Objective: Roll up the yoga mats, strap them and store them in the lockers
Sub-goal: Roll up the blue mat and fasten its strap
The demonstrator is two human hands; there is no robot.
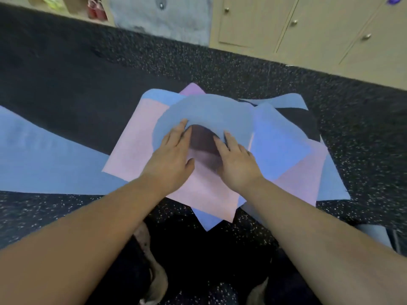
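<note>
A blue yoga mat [207, 111] lies on top of a pink mat [132, 150] on the floor in front of me. Its near end curls over into an arch with a dark hollow under it. My left hand [169, 155] rests on the left side of that curled edge with fairly straight fingers. My right hand [235, 164] touches the right side of the edge, fingertips at the lip of the curl. The image is blurred, so finer finger detail is unclear. No strap is in view.
Another blue mat [39, 155] stretches away to the left. More blue and pink sheets and a black mat [295, 119] overlap at the right. Beige lockers [308, 29] with knobs stand along the far wall. The floor [363, 128] is dark and speckled.
</note>
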